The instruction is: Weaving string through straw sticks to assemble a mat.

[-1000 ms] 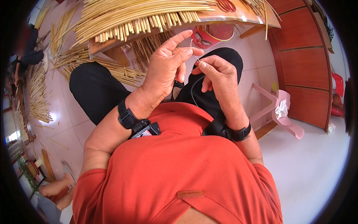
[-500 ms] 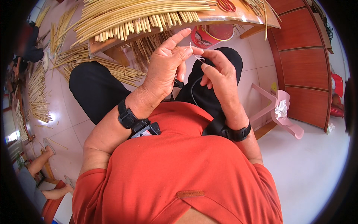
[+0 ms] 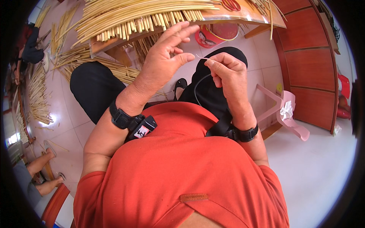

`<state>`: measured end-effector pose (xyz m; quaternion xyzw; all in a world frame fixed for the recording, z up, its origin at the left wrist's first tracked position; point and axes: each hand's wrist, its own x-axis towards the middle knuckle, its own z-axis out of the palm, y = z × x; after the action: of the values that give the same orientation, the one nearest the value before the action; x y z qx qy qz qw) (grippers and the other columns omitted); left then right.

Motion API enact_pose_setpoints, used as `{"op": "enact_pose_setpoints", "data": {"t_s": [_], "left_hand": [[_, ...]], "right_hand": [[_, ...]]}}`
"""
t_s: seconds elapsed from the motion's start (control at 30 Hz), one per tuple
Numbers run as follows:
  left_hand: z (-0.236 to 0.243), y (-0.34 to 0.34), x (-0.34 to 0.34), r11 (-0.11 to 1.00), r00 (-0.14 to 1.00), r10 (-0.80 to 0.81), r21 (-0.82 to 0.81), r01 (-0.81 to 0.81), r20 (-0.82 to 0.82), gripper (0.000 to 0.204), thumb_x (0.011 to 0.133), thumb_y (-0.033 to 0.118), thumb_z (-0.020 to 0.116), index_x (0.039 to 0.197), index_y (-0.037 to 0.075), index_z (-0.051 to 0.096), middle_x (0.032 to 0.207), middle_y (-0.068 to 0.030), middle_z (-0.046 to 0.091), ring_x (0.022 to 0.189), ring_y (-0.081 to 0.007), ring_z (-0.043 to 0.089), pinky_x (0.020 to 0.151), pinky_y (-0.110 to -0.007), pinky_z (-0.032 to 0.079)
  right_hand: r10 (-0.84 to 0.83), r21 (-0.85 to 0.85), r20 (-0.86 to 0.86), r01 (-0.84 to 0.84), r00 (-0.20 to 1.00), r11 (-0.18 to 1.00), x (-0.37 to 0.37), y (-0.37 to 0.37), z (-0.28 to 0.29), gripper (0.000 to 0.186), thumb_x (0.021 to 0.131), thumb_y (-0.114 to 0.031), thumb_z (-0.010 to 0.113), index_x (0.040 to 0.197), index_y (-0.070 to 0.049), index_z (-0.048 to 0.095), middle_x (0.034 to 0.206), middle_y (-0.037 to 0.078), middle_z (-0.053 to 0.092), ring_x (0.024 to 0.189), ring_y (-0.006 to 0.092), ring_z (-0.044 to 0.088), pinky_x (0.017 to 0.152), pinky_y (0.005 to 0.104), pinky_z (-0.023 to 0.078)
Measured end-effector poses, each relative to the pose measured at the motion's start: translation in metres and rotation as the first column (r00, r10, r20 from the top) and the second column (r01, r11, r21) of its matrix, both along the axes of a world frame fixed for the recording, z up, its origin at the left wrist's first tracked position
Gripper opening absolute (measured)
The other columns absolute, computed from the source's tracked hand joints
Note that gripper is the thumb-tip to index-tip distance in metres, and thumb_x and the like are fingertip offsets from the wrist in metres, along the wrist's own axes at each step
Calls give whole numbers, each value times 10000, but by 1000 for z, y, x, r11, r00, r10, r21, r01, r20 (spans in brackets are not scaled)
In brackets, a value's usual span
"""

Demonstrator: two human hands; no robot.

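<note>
My left hand (image 3: 164,57) is raised just before the table, fingers apart and holding nothing, its thumb tip close to the free end of a thin pale thread (image 3: 201,57). To its right my right hand (image 3: 226,74) pinches that thread between thumb and index finger, over my right black-trousered knee. A thick pile of pale yellow sticks (image 3: 144,11) lies along the wooden table (image 3: 228,19) in front of me, with red looped handles or bands (image 3: 231,5) to its right.
A red bucket (image 3: 208,38) stands under the table. More sticks (image 3: 40,95) lie on the tiled floor. At right are wooden cabinets (image 3: 308,106) and a pink plastic stool (image 3: 292,125). Another person (image 3: 32,49) is at upper left; a person's bare legs (image 3: 43,163) show at lower left.
My left hand has let go of the thread and risen slightly, fingers spreading. My right hand keeps its pinch. The legs at lower left have shifted.
</note>
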<state>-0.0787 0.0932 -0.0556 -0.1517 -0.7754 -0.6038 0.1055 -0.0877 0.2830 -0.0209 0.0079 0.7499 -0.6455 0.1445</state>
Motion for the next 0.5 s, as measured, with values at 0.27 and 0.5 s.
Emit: {"op": "enact_pose_setpoints", "data": {"t_s": [0.27,0.5], "left_hand": [[1,9,6,982,990,68,-166,-88,-123,264,720,85,739,974,70,672,1024,-59,611,952,-211,582,805,-298,474],[-1,8,7,942,932,-147,334,30,332,78,836,112,652,829,34,655,807,-10,623,755,-125,535,675,-268,452]], "right_hand": [[28,30,-40,-26,999,999,4,-3,0,92,832,-83,661,784,-5,650,596,-15,557,461,20,449,403,181,334],[42,41,-148,-36,988,999,3,-2,0,78,841,-81,679,807,-18,649,628,-30,563,507,16,457,450,176,355]]}}
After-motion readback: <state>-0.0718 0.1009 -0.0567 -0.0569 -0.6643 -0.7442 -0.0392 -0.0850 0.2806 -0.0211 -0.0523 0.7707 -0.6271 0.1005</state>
